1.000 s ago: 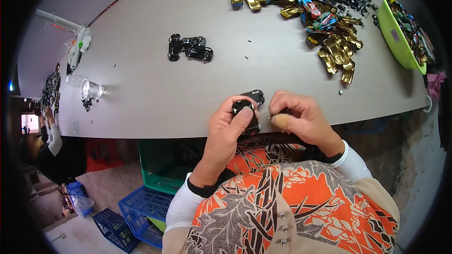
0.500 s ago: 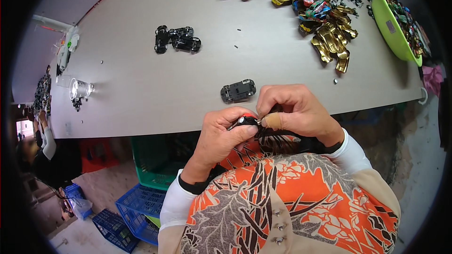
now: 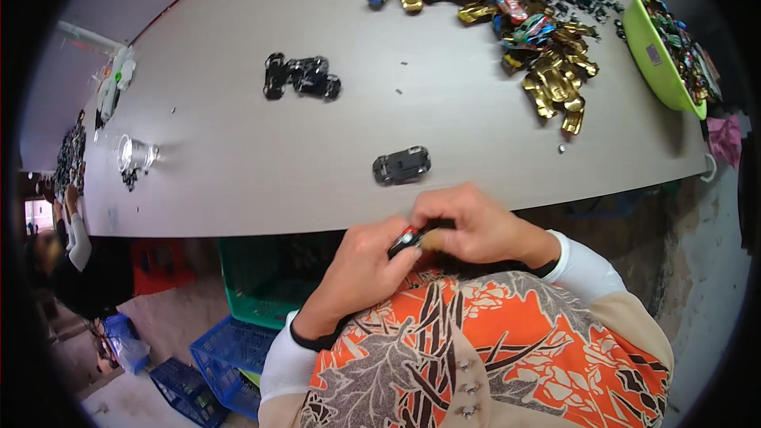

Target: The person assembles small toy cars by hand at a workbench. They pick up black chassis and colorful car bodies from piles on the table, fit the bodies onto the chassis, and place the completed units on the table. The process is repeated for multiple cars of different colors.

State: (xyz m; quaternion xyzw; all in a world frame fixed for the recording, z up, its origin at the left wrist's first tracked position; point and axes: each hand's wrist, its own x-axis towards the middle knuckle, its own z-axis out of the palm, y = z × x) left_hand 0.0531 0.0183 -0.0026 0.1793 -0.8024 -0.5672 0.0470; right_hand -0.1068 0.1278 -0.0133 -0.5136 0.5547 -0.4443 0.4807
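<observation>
Red and black plastic shows between the fingers: a small toy car [image 3: 407, 238] is pinched by both hands just off the near edge of the grey table [image 3: 238, 166], over the person's lap. The left hand [image 3: 366, 261] grips it from below with thumb and forefinger closed on it, and the right hand [image 3: 469, 227] curls over it from above, fingers pressed together on its far end. Held out past the table edge, the piece could slip and drop toward the green crate [image 3: 261, 285] below if the grip loosens. A dark chassis [image 3: 402, 165] lies alone on the table just ahead of the hands, two more black chassis [image 3: 301, 78] further off, a heap of gold car bodies [image 3: 547, 71] and a green basin [image 3: 662, 63] well to the right; none blocks the hands.
</observation>
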